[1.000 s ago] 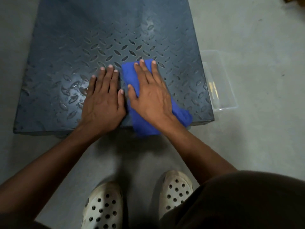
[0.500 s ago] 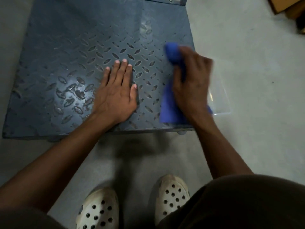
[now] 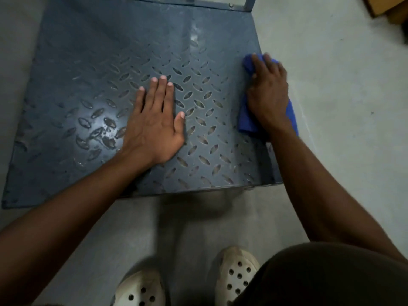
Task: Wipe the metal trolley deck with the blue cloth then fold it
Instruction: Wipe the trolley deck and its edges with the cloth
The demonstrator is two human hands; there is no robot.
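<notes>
The metal trolley deck [image 3: 92, 69] is dark blue-grey checker plate lying low on the floor. My right hand [image 3: 268, 93] presses the blue cloth [image 3: 246, 120] flat against the deck's right edge; the cloth is bunched under my palm, with part of it hanging past the edge. My left hand [image 3: 154, 122] lies flat on the middle of the deck, fingers spread, holding nothing. Most of the cloth is hidden under my right hand.
The trolley's handle posts [image 3: 248, 3] stand at the deck's far right corner. A brown cardboard box [image 3: 386, 7] sits on the grey floor at top right. My two white perforated clogs [image 3: 237, 274] stand just before the deck's near edge.
My right hand has swept the cloth from the deck's middle, beside my left hand, out to the right edge. My left hand has stayed flat on the deck.
</notes>
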